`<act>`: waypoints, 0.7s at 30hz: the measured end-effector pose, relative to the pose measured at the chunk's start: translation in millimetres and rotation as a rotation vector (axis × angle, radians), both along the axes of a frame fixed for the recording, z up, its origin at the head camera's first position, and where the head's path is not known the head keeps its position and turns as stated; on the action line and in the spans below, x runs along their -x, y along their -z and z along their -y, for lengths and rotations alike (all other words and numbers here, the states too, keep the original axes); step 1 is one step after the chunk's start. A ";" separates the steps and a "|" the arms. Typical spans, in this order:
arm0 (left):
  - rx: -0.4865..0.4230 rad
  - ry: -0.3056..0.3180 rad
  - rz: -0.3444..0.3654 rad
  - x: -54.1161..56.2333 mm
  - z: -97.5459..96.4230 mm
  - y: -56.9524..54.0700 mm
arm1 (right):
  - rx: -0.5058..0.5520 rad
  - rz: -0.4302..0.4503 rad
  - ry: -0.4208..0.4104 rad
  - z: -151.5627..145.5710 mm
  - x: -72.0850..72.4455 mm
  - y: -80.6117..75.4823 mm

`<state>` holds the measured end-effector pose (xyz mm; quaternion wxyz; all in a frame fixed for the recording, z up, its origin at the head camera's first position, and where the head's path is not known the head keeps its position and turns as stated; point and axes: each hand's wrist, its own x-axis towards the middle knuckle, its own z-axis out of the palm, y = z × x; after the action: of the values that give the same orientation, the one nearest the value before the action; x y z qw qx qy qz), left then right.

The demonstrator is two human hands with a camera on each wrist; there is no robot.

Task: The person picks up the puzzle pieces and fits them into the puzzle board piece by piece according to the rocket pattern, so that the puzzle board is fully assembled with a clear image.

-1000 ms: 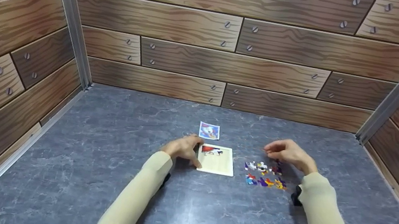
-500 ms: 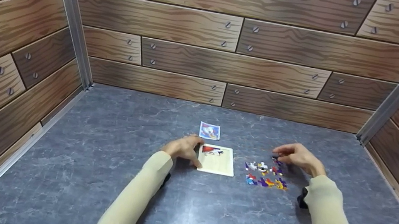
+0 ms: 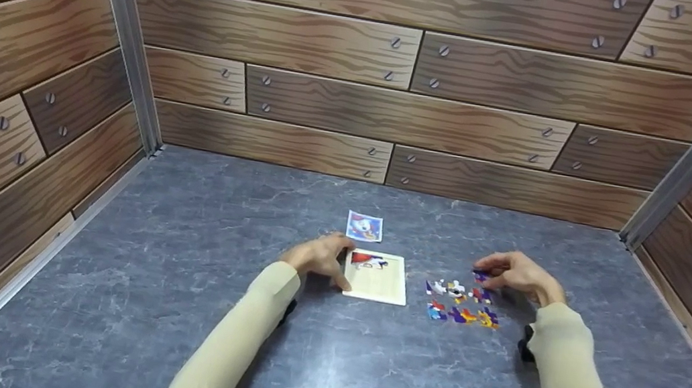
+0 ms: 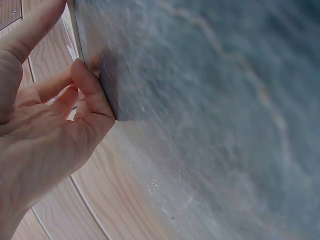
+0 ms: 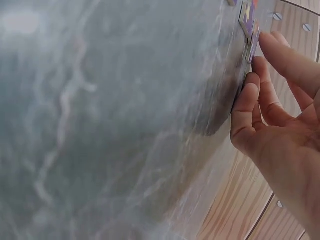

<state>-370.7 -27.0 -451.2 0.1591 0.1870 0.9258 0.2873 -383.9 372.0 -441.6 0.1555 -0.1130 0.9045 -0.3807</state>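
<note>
At the left edge of a light wooden puzzle tray point(image 3: 373, 286) is my left hand point(image 3: 319, 258), its thumb at the near corner and fingertips at the far one, gripping that side. Red, white and dark jigsaw pieces point(image 3: 370, 261) fill part of the tray's top left. To the right, my right hand point(image 3: 518, 276) has thumb and forefinger around a purple puzzle piece point(image 3: 480, 276) on the table. In the right wrist view, a purple piece point(image 5: 252, 46) shows by its fingertips, and the other fingers rest curled on the tabletop.
Several loose colourful puzzle pieces point(image 3: 466, 316) lie in rows between the tray and my right hand. A small picture card point(image 3: 364, 227) lies behind the tray. Wood-patterned walls point(image 3: 305, 100) enclose the grey marbled table point(image 3: 236, 206) at the back and sides.
My right hand has shifted right and slightly down to the purple piece at the back of the loose pieces. The left hand stays at the tray's edge.
</note>
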 end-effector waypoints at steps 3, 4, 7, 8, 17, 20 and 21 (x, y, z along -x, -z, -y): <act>-0.004 -0.006 -0.003 0.0 0.5 0.8 | -0.017 -0.006 0.005 0.6 0.0 0.5; -0.005 -0.007 -0.003 -0.1 0.4 0.8 | -0.026 -0.012 0.007 1.0 0.0 0.7; -0.005 -0.012 -0.005 -0.4 0.9 0.4 | -0.061 -0.031 0.018 3.6 0.7 0.8; -0.005 -0.014 -0.003 -0.6 1.0 0.1 | -0.070 -0.036 0.024 4.5 1.1 0.9; -0.007 -0.038 0.021 -2.1 0.5 1.0 | -0.120 -0.055 0.019 10.0 2.4 2.8; -0.015 -0.046 0.028 -2.0 -0.1 0.3 | -0.106 -0.051 0.018 10.4 2.6 2.2; -0.014 -0.045 0.026 -1.7 -0.2 -0.2 | -0.099 -0.050 0.023 10.6 2.8 2.1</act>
<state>-369.0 -26.7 -451.1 0.1635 0.1632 0.9257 0.2996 -386.7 361.4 -443.7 0.1336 -0.1042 0.9270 -0.3345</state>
